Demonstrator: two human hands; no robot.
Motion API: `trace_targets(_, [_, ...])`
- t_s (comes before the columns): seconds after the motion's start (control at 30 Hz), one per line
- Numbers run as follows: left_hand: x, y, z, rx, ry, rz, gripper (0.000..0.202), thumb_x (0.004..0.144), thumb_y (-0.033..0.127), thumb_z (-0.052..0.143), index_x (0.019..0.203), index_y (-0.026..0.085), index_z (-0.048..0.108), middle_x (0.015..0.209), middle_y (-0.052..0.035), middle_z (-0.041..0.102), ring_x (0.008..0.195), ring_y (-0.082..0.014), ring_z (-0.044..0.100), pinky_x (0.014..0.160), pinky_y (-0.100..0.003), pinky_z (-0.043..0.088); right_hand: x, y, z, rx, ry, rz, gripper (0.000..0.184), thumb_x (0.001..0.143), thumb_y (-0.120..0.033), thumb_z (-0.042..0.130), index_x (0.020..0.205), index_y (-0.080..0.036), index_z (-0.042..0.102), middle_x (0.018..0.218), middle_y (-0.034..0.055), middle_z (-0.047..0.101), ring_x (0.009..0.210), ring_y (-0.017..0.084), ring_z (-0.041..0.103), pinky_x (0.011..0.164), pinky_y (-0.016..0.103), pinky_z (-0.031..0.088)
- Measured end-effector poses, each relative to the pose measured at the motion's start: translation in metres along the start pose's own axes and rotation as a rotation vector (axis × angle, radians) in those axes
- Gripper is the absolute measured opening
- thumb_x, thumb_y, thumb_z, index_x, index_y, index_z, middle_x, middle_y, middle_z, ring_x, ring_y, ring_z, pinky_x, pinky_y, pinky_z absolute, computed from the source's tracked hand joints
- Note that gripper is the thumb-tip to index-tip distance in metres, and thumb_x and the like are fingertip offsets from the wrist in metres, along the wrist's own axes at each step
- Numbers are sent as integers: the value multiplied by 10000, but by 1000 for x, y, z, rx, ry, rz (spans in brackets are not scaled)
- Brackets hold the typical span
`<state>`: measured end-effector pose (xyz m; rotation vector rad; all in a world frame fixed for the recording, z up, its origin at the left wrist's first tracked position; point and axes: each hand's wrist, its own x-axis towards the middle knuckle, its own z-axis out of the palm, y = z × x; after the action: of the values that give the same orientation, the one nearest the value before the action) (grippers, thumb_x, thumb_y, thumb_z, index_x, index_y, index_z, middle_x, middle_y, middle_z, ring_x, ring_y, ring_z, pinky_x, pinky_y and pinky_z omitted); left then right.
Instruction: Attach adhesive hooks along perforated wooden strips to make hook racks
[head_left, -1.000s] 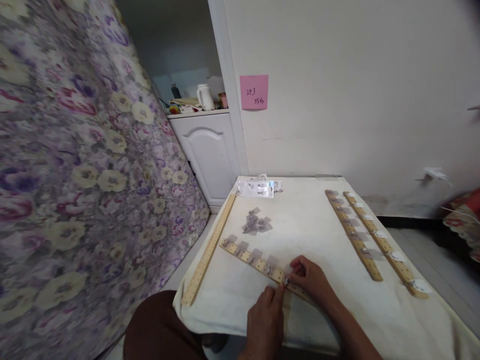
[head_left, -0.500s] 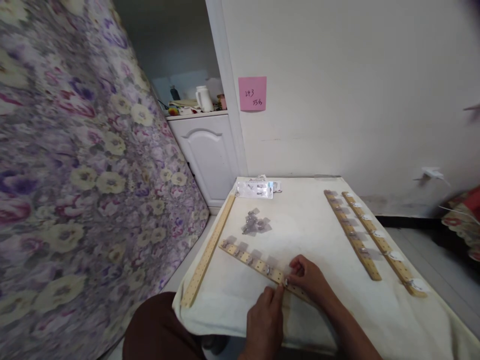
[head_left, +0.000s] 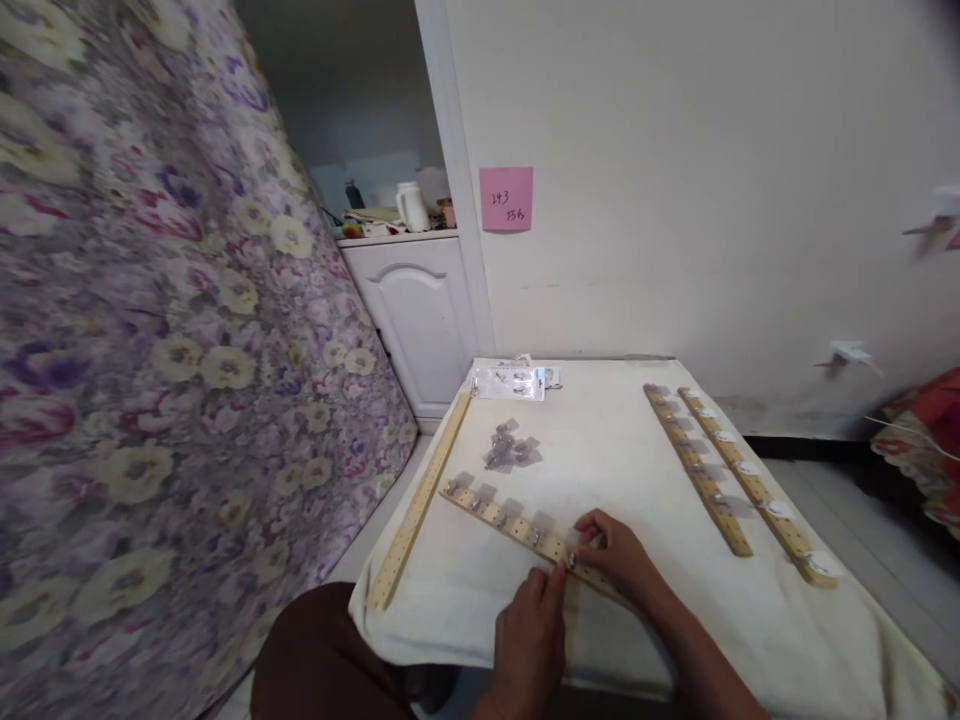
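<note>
A narrow wooden strip (head_left: 487, 513) with rows of small holes lies slantwise before me on the table. Several small metal clips (head_left: 536, 535), each with a see-through greyish flap, sit along it. My left hand (head_left: 529, 628) presses its fingertips on the strip's near edge. At the same spot my right hand (head_left: 616, 552) pinches a small metal clip (head_left: 573, 560) against the strip. My fingers partly cover this clip, and the strip's right end lies under the right hand. Beyond the strip is a little pile of loose clips (head_left: 510, 448).
A longer holed wooden strip (head_left: 416, 510) lies along the table's left side. Two strips, one with greyish flaps (head_left: 697, 465) and one with whitish flaps (head_left: 757, 485), lie at the right. A clear plastic package (head_left: 506, 382) rests at the back on the cream cloth (head_left: 600, 430).
The view has shifted slightly. Both hands stay at the same place on the strip, with the right fingers moving only a little around the clip.
</note>
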<state>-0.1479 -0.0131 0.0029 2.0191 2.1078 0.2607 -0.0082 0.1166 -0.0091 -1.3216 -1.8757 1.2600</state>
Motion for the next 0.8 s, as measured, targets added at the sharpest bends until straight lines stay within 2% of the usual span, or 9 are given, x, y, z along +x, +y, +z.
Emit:
trace_targets(0.1, [-1, 0, -1, 1, -1, -7, 641, 792, 54, 366, 1379, 306, 311, 1062, -47, 553, 960, -190, 545, 738, -267, 450, -1, 2, -2, 72, -20, -23, 302, 595, -269, 706, 870, -178, 618, 737, -4, 621, 631, 140, 537, 601, 244, 400])
trace_targets(0.23, [-1, 0, 2, 2, -22, -16, 631, 786, 61, 377, 1377, 276, 321, 1092, -55, 554, 987, -193, 543, 771, -274, 456, -3, 7, -5, 198, -1, -40, 271, 667, -322, 641, 890, -168, 623, 753, 14, 628, 678, 159, 568, 631, 254, 430])
trace_targets(0.3, [-1, -3, 4, -12, -5, -5, 617, 784, 60, 379, 1371, 241, 330, 1103, -68, 555, 1002, -196, 540, 799, -282, 457, -5, 9, -7, 230, 38, -44, 246, 703, -338, 602, 877, -165, 623, 754, 17, 626, 685, 161, 568, 630, 259, 430])
trace_targets(0.4, [-2, -10, 4, -74, 59, 47, 539, 829, 85, 346, 1351, 216, 343, 1108, -75, 558, 978, -178, 555, 810, -272, 459, -7, 11, -8, 289, 52, -19, 225, 727, -343, 578, 864, -167, 608, 701, -2, 597, 595, 133, 526, 549, 245, 395])
trace_targets(0.47, [-1, -15, 2, -113, 91, 108, 457, 860, 122, 332, 1301, 228, 390, 1059, -62, 575, 933, -168, 571, 786, -263, 465, -8, 12, -9, 338, 41, 9, 226, 727, -347, 580, 865, -169, 597, 663, -19, 570, 528, 108, 477, 494, 229, 354])
trace_targets(0.57, [0, -23, 1, -149, 123, 173, 302, 868, 151, 347, 1104, 239, 512, 934, -37, 591, 853, -160, 581, 730, -246, 463, -6, 14, -11, 366, 32, 47, 237, 720, -357, 585, 862, -169, 590, 593, -42, 526, 465, 87, 417, 450, 218, 302])
trace_targets(0.63, [1, -27, 2, -165, 159, 176, 248, 864, 143, 344, 993, 235, 534, 886, -30, 587, 813, -151, 578, 704, -235, 456, 0, 14, -13, 332, 37, 40, 229, 708, -350, 588, 843, -164, 594, 556, -51, 504, 456, 86, 406, 450, 218, 295])
trace_targets(0.7, [2, -30, 4, -169, 172, 180, 233, 848, 135, 357, 966, 233, 532, 877, -28, 587, 813, -151, 579, 702, -236, 454, 13, 10, -15, 269, 39, -10, 211, 695, -331, 591, 821, -161, 603, 549, -49, 505, 474, 94, 426, 473, 224, 317])
trace_targets(0.8, [5, -32, 6, -131, 100, 169, 218, 801, 137, 415, 947, 237, 542, 891, -25, 599, 818, -161, 592, 692, -242, 460, 41, -4, -14, 140, 47, -102, 168, 702, -295, 565, 796, -165, 614, 579, -31, 537, 535, 116, 481, 531, 236, 365])
